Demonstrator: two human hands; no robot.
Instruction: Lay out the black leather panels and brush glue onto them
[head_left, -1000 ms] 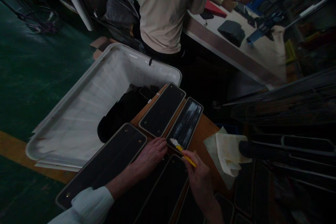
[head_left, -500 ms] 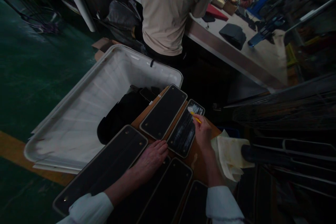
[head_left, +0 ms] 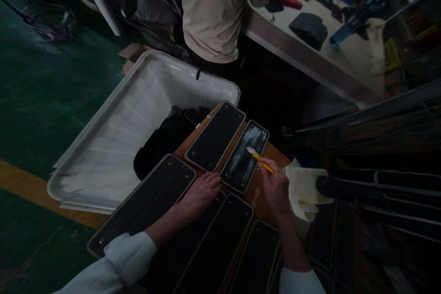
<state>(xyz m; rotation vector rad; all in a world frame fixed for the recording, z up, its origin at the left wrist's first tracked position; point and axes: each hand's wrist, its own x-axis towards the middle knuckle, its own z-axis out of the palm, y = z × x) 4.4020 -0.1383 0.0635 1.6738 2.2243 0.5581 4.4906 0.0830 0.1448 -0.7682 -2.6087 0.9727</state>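
Observation:
Between the fingers of my right hand (head_left: 275, 186) is a brush with a yellow handle (head_left: 266, 166). Its pale bristles (head_left: 251, 150) are over a small dark rectangular panel (head_left: 244, 158), which carries white streaks along its length. My left hand (head_left: 203, 189) lies flat with fingers stretched out, at the lower left corner of that panel and over neighbouring dark panels. A plain dark panel (head_left: 216, 135) with light edges and corner holes lies to the left of the streaked one. A longer dark panel (head_left: 144, 200) extends under my left forearm.
A large white tub (head_left: 103, 147) holding black pieces (head_left: 165, 140) stands to the left. A person in a beige shirt (head_left: 212, 14) stands ahead at a workbench (head_left: 330, 64). Stained pale sheets (head_left: 305, 188) lie on the right, near racked dark panels (head_left: 324, 239).
My right hand has drawn the brush back toward me and to the right, and white streaks cover more of the panel. My left hand stays put while the whole view has shifted slightly.

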